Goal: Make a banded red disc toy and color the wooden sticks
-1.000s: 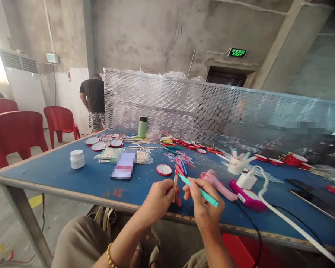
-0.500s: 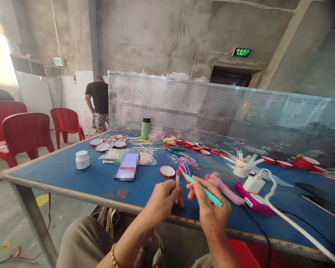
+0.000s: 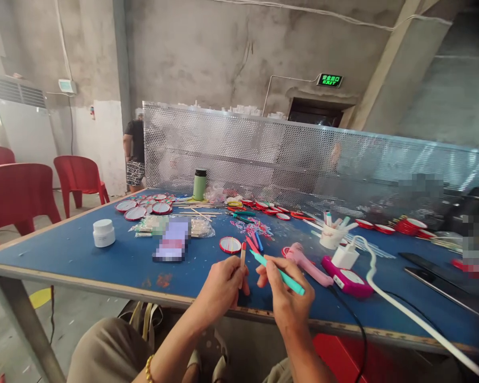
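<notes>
Pinched upright in my left hand [image 3: 222, 283] is a small wooden stick [image 3: 243, 256] with a red tip. My right hand [image 3: 289, 284] grips a turquoise marker [image 3: 281, 274] like a pen, its tip pointing toward the stick with a small gap between them. Just behind my left hand lies a round red-rimmed disc [image 3: 230, 244]. Red and blue pens [image 3: 255, 241] rest on the table beyond the stick. To the right of them is a pink glue gun [image 3: 309, 265].
On the blue table [image 3: 123, 266] are a white jar [image 3: 104, 233], a phone [image 3: 173, 239], a green bottle [image 3: 199, 184], a cup of markers [image 3: 332, 235], a magenta power strip [image 3: 349, 279] with a white cable, and more red-rimmed discs. A perforated metal screen [image 3: 239, 149] stands behind.
The whole view has shifted, so the table items appear further left. Both hands keep their holds on the stick and marker. A person's blurred form now shows at the right edge.
</notes>
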`<state>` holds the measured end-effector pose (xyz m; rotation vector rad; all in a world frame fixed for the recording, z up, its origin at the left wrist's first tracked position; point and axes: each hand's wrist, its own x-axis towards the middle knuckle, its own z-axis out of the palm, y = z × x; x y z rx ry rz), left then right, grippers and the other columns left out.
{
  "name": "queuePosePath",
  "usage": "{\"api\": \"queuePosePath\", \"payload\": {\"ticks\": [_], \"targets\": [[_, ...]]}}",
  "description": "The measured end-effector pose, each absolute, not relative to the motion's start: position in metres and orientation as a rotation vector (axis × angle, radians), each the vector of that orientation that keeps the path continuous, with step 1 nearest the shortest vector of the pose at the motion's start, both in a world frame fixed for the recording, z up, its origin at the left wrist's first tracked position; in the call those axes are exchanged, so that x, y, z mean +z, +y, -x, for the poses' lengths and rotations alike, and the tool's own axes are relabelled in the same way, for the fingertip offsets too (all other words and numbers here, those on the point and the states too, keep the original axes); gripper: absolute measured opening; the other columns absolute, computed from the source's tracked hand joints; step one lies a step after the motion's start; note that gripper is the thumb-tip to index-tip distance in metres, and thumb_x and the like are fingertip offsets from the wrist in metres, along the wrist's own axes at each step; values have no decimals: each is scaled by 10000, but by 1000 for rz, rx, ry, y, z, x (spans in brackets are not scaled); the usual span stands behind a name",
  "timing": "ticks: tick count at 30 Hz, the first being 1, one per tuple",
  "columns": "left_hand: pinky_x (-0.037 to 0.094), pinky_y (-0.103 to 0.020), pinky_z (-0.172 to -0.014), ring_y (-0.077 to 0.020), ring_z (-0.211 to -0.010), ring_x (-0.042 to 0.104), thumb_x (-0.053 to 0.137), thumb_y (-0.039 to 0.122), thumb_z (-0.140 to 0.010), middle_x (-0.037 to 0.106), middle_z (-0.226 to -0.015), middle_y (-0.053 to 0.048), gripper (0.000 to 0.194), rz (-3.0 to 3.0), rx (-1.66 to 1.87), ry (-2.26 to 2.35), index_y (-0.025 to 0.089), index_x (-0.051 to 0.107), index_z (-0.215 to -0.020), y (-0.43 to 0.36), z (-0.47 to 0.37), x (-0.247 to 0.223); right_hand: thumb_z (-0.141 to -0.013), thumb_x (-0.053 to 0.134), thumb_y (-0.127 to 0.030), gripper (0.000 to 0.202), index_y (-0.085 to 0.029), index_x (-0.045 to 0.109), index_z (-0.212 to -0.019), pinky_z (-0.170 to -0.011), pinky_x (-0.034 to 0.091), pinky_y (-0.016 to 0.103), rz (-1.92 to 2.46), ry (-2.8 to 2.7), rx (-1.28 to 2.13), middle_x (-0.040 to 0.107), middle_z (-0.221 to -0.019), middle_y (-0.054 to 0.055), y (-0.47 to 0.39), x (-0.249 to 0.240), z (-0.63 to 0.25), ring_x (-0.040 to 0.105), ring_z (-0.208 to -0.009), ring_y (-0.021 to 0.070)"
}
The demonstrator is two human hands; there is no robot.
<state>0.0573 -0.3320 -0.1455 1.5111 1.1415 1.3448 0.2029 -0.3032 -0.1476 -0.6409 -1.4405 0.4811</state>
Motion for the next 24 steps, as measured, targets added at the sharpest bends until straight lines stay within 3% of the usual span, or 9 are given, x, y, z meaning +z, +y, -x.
{"api": "queuePosePath", "payload": {"ticks": [24], "targets": [[342,-195,-461,-81,-448,458,408,465,-1004,636,-684,7,348,-1696,1243,1211,201,507,-802,-341,-56,-140,-982,605,-282,152,-202,697,-890,-448,470,189,630,-1566,419,707,-682,-23,-311,-146,-204,611,-464,85]]}}
